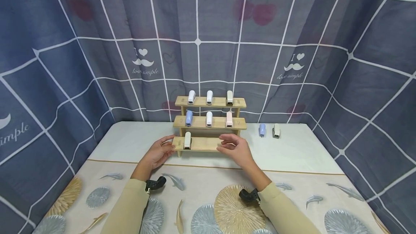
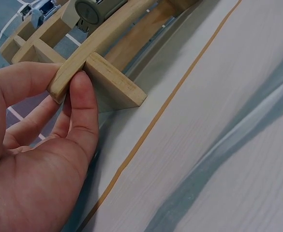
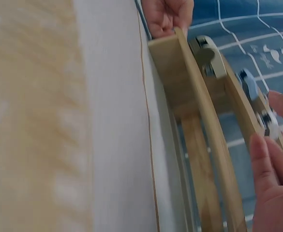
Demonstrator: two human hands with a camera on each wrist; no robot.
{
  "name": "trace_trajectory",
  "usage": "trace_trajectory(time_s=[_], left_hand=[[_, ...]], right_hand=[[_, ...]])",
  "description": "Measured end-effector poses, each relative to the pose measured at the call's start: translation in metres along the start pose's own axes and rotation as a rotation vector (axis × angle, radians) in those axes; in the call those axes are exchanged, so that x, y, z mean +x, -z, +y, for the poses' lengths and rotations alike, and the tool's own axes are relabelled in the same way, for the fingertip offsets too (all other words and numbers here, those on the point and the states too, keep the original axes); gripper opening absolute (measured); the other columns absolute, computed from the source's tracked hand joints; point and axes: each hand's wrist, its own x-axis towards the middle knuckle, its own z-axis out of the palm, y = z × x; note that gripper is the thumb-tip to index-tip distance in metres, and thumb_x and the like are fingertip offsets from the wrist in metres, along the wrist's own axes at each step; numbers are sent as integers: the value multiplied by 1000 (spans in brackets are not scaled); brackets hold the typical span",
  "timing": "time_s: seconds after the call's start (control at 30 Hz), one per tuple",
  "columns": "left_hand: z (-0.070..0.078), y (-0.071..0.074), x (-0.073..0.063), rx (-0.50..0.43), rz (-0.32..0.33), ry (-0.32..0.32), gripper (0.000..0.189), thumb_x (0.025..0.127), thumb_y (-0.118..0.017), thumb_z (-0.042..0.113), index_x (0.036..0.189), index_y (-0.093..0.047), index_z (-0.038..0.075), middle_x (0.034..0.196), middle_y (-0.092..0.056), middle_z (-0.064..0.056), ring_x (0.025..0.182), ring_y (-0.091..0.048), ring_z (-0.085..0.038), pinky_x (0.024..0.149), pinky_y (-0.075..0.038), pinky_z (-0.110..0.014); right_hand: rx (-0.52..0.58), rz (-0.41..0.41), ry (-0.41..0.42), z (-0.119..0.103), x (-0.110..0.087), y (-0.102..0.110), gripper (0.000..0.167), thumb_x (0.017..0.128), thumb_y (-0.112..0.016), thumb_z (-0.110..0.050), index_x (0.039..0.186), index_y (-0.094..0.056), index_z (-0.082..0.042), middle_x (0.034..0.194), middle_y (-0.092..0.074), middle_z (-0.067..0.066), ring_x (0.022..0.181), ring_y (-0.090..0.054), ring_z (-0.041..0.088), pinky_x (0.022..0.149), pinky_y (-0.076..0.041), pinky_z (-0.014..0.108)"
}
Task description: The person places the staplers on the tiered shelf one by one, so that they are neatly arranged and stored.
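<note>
A three-tier wooden display rack [image 1: 204, 144] stands on the table, with small staplers on its shelves. My left hand [image 1: 161, 151] pinches the left end of the lowest shelf; in the left wrist view, thumb and forefinger close around the shelf board [image 2: 76, 63]. A cream stapler [image 1: 187, 141] stands near that end. At the shelf's right end is my right hand [image 1: 236, 149], fingers loosely bent. The right wrist view shows a gap between its thumb [image 3: 262, 166] and fingers, nothing in it. A blue stapler [image 1: 189, 118], a white one [image 1: 209, 119] and a pink one [image 1: 229, 119] stand on the middle shelf.
Two white staplers [image 1: 191, 97] and a beige one [image 1: 229, 98] line the top shelf. Right of the rack, a blue stapler [image 1: 262, 130] and a cream one [image 1: 276, 130] lie on the white tabletop [image 1: 292, 154]. A gridded curtain [image 1: 221, 60] hangs behind; patterned cloth [image 1: 182, 190] covers the front.
</note>
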Motion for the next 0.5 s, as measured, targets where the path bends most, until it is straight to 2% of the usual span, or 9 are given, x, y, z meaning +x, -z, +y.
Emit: trace_trajectory(time_s=[0.1,0.23,0.3,0.5], left_hand=[[0,1,0,-4,-2,-3,69,96,-53,-11,158,-25,-4,105,-58,0,89,-64,-9,78,-58,-18],[0,0,1,5,3,-8,68,96,-52,-11,158,-25,-5,105,-60,1,88,-64,-8,77,-57,-18],[-1,0,1,19,6,-12,68,96,-52,-11,158,-26,-5,105,-61,1,88,-64,-8,77,-56,-19],[0,-2,1,34,21,-10,68,95,-54,-9,158,-28,-4,107,-63,2,89,-65,-8,78,-56,-20]], right_hand=[[-4,34,47,2,-6,16,43,82,-85,-5,121,-69,2,122,-68,26,106,-68,40,85,-62,23],[-47,75,83,5,-11,38,40,82,-84,-5,119,-71,2,119,-70,26,99,-71,19,84,-62,22],[-64,89,93,7,-14,50,39,82,-84,-4,119,-71,3,119,-69,28,97,-71,14,83,-61,21],[-86,151,109,11,-17,88,39,83,-83,-1,119,-70,7,119,-69,30,97,-71,13,81,-62,21]])
